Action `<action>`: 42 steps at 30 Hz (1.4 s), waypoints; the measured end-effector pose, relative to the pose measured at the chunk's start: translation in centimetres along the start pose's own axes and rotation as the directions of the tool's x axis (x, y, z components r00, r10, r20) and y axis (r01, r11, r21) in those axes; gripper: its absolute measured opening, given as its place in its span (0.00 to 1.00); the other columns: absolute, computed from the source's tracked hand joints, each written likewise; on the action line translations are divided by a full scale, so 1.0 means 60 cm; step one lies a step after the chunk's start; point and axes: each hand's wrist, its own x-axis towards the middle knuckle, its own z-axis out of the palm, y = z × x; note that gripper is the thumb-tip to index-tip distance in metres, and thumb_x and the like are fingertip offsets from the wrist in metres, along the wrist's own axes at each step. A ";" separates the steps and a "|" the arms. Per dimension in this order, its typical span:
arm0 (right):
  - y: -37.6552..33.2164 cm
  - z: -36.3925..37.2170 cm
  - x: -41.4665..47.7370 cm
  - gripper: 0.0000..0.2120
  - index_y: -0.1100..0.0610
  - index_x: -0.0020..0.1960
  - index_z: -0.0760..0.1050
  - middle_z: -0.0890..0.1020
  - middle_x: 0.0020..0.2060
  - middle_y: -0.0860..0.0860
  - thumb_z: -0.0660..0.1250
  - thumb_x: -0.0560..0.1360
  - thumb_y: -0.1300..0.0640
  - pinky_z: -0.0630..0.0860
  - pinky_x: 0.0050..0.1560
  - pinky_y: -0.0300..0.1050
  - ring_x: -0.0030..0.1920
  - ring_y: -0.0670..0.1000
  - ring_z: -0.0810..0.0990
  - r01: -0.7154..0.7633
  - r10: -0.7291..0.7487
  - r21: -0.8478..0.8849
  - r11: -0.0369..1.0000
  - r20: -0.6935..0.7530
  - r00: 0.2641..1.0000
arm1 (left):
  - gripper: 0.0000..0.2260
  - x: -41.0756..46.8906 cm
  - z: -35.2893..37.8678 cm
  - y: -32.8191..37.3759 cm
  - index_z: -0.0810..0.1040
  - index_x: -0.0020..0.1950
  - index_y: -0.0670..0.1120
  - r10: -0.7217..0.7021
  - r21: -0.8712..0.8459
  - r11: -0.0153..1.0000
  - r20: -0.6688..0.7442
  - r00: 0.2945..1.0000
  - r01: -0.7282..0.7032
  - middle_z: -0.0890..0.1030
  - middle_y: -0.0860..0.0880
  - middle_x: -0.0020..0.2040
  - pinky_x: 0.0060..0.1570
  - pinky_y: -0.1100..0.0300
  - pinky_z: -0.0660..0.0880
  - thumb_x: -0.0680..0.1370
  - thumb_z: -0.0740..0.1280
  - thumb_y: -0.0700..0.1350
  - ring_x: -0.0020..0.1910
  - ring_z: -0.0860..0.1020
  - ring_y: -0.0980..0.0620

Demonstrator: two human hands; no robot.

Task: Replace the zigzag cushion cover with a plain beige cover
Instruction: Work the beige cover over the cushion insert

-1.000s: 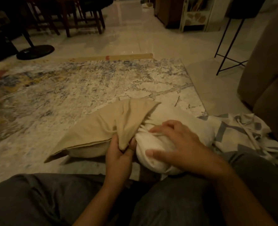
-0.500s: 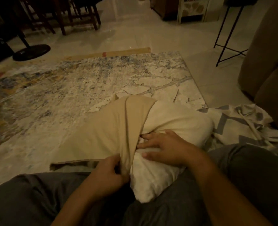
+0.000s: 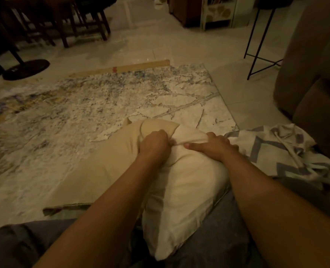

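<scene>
Hands: two, left hand [image 3: 154,145], right hand [image 3: 215,147]. One beige cover [image 3: 106,167], one white cushion [image 3: 185,190], one zigzag cover [image 3: 272,151], one rug [image 3: 83,105].

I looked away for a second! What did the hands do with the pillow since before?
Both hands moved away from the body to the far end of the white cushion. The left hand grips the beige cover there; the right hand, flat before, now seems to bunch the cushion's fabric. The zigzag cover stayed on the right.
</scene>
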 end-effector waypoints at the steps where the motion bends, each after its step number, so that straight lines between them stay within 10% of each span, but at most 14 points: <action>1: -0.001 0.004 0.005 0.58 0.49 0.77 0.56 0.65 0.74 0.58 0.61 0.57 0.17 0.54 0.70 0.67 0.74 0.62 0.62 -0.003 0.003 -0.016 1.000 -0.008 1.000 | 0.13 0.002 0.010 0.003 0.72 0.59 0.42 0.013 -0.015 1.000 -0.012 1.000 -0.013 0.77 0.41 0.58 0.46 0.53 0.68 0.82 0.60 0.51 0.57 0.76 0.40; 6: -0.021 0.012 0.010 0.43 0.44 0.72 0.66 0.75 0.69 0.50 0.66 0.64 0.25 0.67 0.66 0.56 0.67 0.56 0.74 0.178 -0.160 0.084 0.980 -0.189 0.969 | 0.08 -0.007 0.017 -0.011 0.76 0.53 0.45 -0.014 -0.420 0.906 -0.143 0.990 -0.048 0.80 0.47 0.47 0.42 0.55 0.68 0.82 0.60 0.47 0.49 0.77 0.45; 11: -0.098 -0.017 -0.052 0.14 0.50 0.35 0.72 0.79 0.34 0.47 0.64 0.73 0.42 0.71 0.43 0.47 0.41 0.54 0.80 0.339 -0.296 -0.037 0.940 -0.583 0.757 | 0.08 -0.056 -0.040 0.028 0.76 0.47 0.41 0.202 -0.744 0.540 -0.339 0.919 -0.394 0.79 0.48 0.39 0.41 0.57 0.71 0.82 0.61 0.43 0.38 0.75 0.54; 15: -0.118 -0.078 -0.124 0.09 0.46 0.47 0.81 0.85 0.42 0.49 0.67 0.74 0.43 0.73 0.49 0.50 0.45 0.56 0.82 0.398 -0.343 -0.113 0.911 -0.741 0.577 | 0.08 -0.123 -0.068 0.036 0.74 0.51 0.42 0.283 -0.843 0.276 -0.388 0.877 -0.462 0.75 0.41 0.43 0.43 0.53 0.71 0.82 0.60 0.45 0.42 0.72 0.51; 22: -0.094 -0.133 -0.188 0.17 0.43 0.57 0.80 0.83 0.57 0.47 0.63 0.76 0.36 0.66 0.45 0.45 0.55 0.54 0.80 0.316 -0.418 -0.274 0.908 -0.550 0.723 | 0.05 -0.137 -0.048 0.007 0.77 0.48 0.51 0.096 -0.847 0.427 -0.304 0.948 -0.315 0.78 0.51 0.41 0.43 0.48 0.75 0.82 0.62 0.46 0.40 0.76 0.51; 28: -0.086 -0.148 -0.231 0.15 0.41 0.60 0.78 0.80 0.59 0.45 0.60 0.78 0.39 0.70 0.51 0.47 0.57 0.53 0.78 0.318 -0.470 -0.406 0.857 -0.362 0.805 | 0.05 -0.142 -0.047 0.004 0.74 0.47 0.47 0.238 -0.781 0.497 -0.298 0.925 -0.379 0.76 0.49 0.38 0.41 0.52 0.73 0.81 0.61 0.46 0.38 0.74 0.53; 32: -0.019 -0.187 -0.205 0.17 0.41 0.42 0.82 0.82 0.44 0.38 0.62 0.71 0.31 0.66 0.60 0.51 0.48 0.45 0.76 0.343 -0.325 -0.059 0.938 -0.496 0.805 | 0.06 -0.160 -0.042 -0.025 0.75 0.45 0.49 0.297 -0.867 0.382 -0.212 0.931 -0.320 0.73 0.47 0.35 0.33 0.58 0.69 0.81 0.61 0.44 0.33 0.70 0.53; 37: 0.045 -0.145 -0.145 0.39 0.37 0.66 0.73 0.78 0.63 0.42 0.67 0.59 0.21 0.71 0.66 0.53 0.63 0.49 0.76 0.314 -0.227 0.357 0.879 -0.266 0.937 | 0.07 -0.184 -0.007 -0.043 0.75 0.45 0.52 0.238 -0.918 0.276 -0.220 0.946 -0.283 0.70 0.43 0.34 0.35 0.54 0.65 0.75 0.64 0.54 0.33 0.67 0.50; 42: -0.017 -0.160 -0.170 0.17 0.50 0.53 0.81 0.84 0.44 0.44 0.80 0.66 0.53 0.76 0.41 0.33 0.42 0.41 0.82 0.496 -0.244 0.529 0.688 -0.475 0.845 | 0.03 -0.184 -0.037 -0.030 0.75 0.46 0.51 0.211 -0.882 0.299 -0.310 0.927 -0.363 0.75 0.51 0.36 0.36 0.59 0.70 0.78 0.63 0.47 0.35 0.70 0.56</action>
